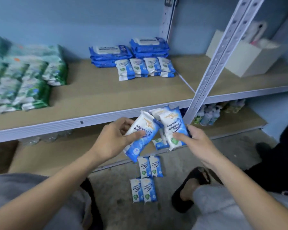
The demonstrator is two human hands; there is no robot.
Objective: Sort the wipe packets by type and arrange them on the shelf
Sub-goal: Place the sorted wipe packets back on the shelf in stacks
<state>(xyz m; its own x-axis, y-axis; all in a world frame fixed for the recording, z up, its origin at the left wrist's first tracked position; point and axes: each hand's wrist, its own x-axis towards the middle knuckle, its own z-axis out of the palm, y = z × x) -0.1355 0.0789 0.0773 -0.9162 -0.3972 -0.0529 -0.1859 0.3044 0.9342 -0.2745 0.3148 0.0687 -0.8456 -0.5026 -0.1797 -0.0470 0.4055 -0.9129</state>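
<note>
Wipe packets (171, 125) of the white-and-blue fragrance-free antibacterial type are in both hands, just below the front edge of the shelf (90, 118). The left hand (115, 138) grips one packet (145, 126), thumb across its face; whether more lie behind it cannot be told. The right hand (196, 143) clasps a fanned bunch of several, thumb on the front one.

Judgement: the handfuls are being gathered and squared for loading.

Four matching floor packets (144, 190) lie in two pairs on the concrete floor (176, 161), with another beyond them, apparently awaiting collection. On the shelf, a shelved row (145, 67) of the same type sits near the back right corner, just before two stacks of dark-blue flat packs (110, 53). Green packets (23, 77) occupy the left end, so the types are kept apart.
</note>
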